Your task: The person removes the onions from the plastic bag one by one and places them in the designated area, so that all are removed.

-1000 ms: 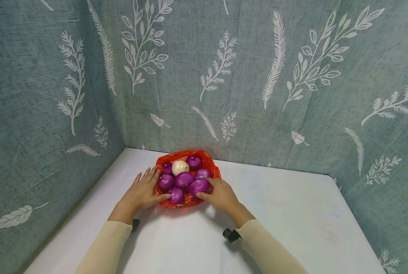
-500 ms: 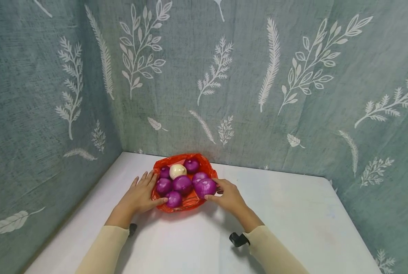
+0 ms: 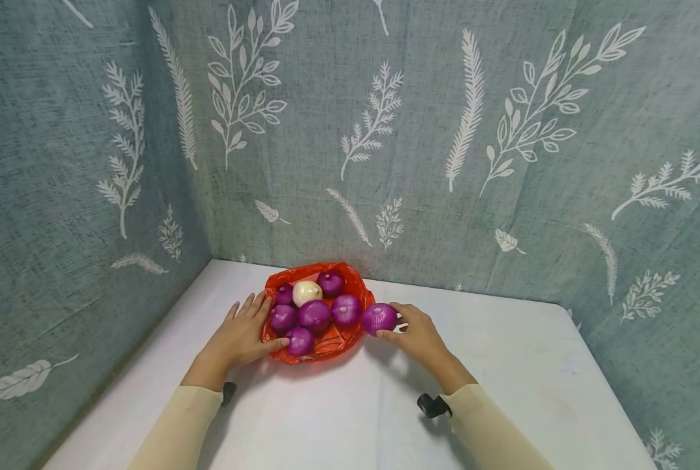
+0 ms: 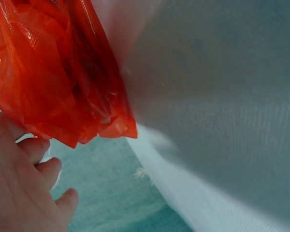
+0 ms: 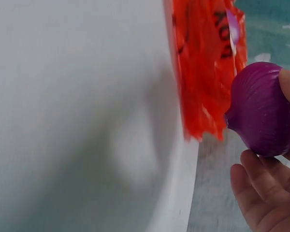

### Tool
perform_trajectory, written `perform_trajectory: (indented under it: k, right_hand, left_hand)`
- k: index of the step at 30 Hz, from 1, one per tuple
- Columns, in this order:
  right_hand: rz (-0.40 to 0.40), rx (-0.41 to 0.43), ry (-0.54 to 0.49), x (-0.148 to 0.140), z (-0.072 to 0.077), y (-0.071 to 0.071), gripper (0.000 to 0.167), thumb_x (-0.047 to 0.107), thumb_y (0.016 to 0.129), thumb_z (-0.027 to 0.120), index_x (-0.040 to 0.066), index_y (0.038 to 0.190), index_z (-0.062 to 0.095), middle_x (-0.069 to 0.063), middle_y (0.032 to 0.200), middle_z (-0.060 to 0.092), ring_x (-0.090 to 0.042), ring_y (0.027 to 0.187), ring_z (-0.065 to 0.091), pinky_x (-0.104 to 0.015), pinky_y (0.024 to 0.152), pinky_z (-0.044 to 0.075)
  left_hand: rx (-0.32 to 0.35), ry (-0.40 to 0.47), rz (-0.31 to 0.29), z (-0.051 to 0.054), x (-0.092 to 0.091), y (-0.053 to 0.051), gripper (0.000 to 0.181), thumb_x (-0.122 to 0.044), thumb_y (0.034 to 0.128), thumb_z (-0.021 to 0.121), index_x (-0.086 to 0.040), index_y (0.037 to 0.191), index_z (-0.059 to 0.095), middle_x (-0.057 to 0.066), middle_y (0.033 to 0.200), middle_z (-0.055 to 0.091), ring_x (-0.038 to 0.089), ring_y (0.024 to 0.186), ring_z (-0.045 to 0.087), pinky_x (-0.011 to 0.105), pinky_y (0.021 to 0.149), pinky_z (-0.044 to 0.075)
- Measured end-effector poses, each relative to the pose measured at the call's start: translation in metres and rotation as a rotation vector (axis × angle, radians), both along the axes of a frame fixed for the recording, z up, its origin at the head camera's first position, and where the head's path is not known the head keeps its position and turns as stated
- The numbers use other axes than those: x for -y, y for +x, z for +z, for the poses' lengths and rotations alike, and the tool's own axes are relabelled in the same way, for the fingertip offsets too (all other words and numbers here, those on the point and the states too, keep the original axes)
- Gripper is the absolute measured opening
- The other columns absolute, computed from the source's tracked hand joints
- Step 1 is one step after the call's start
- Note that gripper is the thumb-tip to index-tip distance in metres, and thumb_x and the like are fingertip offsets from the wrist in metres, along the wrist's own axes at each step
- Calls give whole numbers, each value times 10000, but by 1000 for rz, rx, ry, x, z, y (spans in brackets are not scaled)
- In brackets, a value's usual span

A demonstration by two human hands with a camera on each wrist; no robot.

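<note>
A red plastic bag (image 3: 334,346) with its mouth spread wide lies on the table, holding several purple onions (image 3: 315,316) and one white onion (image 3: 307,294). My left hand (image 3: 241,336) rests along the bag's left side, fingers extended, its thumb by the front purple onion (image 3: 300,341). In the left wrist view the fingers (image 4: 50,169) lie beside the bag's crumpled wall (image 4: 63,87). Between thumb and fingers my right hand (image 3: 423,336) grips a purple onion (image 3: 379,319), held just off the bag's right rim. The right wrist view shows that onion (image 5: 263,108) raised above the table.
The white table (image 3: 491,372) stretches to the right and front of the bag. Behind and to the left stand grey-green leaf-patterned cloth walls (image 3: 420,215). Black wrist cameras (image 3: 434,405) sit at the sleeves.
My right hand has lifted a purple onion from the bag's right side and carried it rightward past the rim. The left hand has stayed at the bag's left side.
</note>
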State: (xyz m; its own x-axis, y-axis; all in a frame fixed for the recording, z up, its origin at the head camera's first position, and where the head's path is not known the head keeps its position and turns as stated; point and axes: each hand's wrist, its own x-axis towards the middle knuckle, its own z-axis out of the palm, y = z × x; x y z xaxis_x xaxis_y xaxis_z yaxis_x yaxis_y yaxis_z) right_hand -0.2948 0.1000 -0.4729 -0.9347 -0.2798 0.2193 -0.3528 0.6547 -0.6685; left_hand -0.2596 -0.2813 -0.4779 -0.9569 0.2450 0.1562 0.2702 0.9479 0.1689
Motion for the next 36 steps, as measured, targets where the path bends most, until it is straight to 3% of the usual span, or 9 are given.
perform_trajectory:
  k: [20, 36]
  right_hand:
    - [-99, 50, 67, -53, -6, -23, 734, 403, 782, 810, 49, 1367, 543, -137, 1295, 583, -245, 1007, 637, -459, 852, 528]
    - [-148, 85, 105, -59, -17, -34, 747, 388, 795, 802, 22, 1381, 519, -158, 1268, 589, -266, 1026, 622, -474, 872, 516]
  left_hand:
    - [5, 10, 3, -3, -1, -1, 1131, -824, 790, 449, 13, 1523, 249, 222, 1570, 214, 427, 1435, 152, 612, 1128, 86]
    - [17, 25, 25, -3, -3, -2, 1132, -832, 790, 433, -2, 1533, 228, 219, 1577, 194, 420, 1441, 131, 596, 1137, 65]
